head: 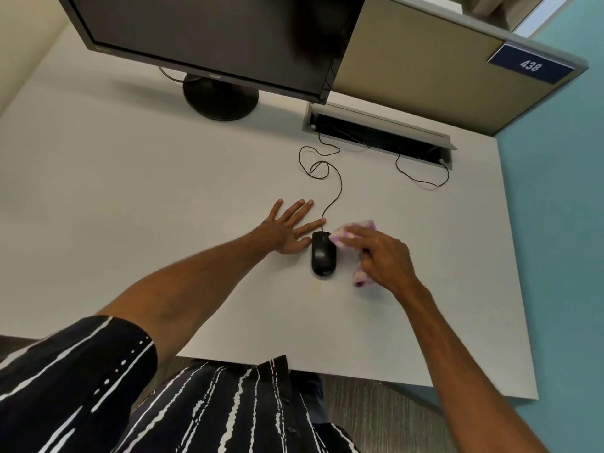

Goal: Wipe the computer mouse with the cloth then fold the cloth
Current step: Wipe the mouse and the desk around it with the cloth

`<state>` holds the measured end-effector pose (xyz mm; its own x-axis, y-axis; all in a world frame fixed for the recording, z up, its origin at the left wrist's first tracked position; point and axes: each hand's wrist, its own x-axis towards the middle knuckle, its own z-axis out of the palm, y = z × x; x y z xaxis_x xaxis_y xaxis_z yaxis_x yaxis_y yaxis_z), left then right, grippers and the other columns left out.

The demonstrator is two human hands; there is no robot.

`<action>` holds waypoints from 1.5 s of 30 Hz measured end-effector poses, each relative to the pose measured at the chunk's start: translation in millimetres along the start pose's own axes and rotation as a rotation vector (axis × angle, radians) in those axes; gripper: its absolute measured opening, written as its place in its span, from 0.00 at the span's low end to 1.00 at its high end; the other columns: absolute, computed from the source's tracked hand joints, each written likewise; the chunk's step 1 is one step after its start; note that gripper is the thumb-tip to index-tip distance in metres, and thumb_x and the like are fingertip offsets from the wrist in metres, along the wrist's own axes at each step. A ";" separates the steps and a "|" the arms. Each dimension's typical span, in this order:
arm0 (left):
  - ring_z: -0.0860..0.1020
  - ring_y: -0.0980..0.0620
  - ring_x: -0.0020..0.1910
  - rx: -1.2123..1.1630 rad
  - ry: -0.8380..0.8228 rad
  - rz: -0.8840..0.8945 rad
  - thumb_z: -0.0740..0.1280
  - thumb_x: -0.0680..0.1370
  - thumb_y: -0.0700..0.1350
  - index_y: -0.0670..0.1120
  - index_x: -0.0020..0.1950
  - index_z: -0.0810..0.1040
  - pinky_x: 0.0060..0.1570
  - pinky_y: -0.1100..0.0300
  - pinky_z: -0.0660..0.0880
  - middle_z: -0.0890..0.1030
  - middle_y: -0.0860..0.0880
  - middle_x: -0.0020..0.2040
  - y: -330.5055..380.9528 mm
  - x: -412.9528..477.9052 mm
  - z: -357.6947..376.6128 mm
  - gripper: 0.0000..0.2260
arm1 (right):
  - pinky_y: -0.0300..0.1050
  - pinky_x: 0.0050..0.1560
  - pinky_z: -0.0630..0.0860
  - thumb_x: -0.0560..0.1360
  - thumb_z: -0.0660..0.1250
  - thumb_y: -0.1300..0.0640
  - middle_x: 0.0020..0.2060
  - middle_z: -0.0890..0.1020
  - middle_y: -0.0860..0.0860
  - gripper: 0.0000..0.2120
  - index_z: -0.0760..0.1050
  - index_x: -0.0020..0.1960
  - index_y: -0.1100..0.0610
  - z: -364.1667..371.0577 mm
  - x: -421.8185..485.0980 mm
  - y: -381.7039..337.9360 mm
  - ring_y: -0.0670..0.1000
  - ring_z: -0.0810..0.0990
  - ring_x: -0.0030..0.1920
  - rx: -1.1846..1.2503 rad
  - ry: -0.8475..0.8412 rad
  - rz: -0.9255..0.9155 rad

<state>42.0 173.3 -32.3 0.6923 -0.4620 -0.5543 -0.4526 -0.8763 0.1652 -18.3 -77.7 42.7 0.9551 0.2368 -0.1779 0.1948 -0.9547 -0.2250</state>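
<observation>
Left hand [287,228] flat, fingers splayed, right hand [382,253] curled, both arms extended

Surface: white desk [130,197], matte.
Far left: monitor base [220,98] stands on it.
Far right: open cable tray [380,134] recessed in the top.
Centre: black mouse [323,258], cord [338,188] looping far.
Left of mouse: left hand [287,230] flat, fingers spread.
Right of mouse: pink cloth [354,232] under right hand [385,255].

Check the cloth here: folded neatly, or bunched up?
Bunched, not folded. The cloth sits crumpled under the right hand, one end at the mouse, another poking out behind the palm; no flat layers show.
</observation>
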 end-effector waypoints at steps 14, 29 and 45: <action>0.32 0.47 0.89 0.005 0.034 0.004 0.44 0.89 0.68 0.65 0.89 0.34 0.87 0.35 0.36 0.29 0.49 0.89 -0.6 -0.4 3.1 0.31 | 0.54 0.67 0.80 0.74 0.62 0.74 0.81 0.67 0.55 0.39 0.65 0.82 0.53 100.3 -47.6 -56.8 0.59 0.65 0.81 -0.131 0.097 -0.044; 0.32 0.48 0.89 0.002 0.039 0.000 0.44 0.91 0.63 0.66 0.88 0.33 0.87 0.35 0.36 0.29 0.50 0.89 0.3 0.2 3.5 0.29 | 0.47 0.53 0.83 0.75 0.59 0.71 0.81 0.68 0.48 0.35 0.69 0.80 0.50 91.2 -115.6 -7.4 0.52 0.67 0.81 -0.104 0.143 -0.289; 0.32 0.48 0.89 -0.006 0.008 0.000 0.43 0.90 0.65 0.66 0.89 0.35 0.87 0.35 0.35 0.29 0.50 0.89 -0.5 -0.8 0.8 0.29 | 0.49 0.51 0.85 0.71 0.64 0.74 0.78 0.72 0.52 0.38 0.71 0.79 0.52 100.7 -51.9 -47.0 0.61 0.72 0.77 -0.118 0.055 -0.158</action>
<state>41.2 174.3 -32.6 0.6968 -0.4634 -0.5475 -0.4497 -0.8769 0.1699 -99.5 -26.9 -34.0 0.9208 0.3781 -0.0959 0.3648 -0.9217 -0.1319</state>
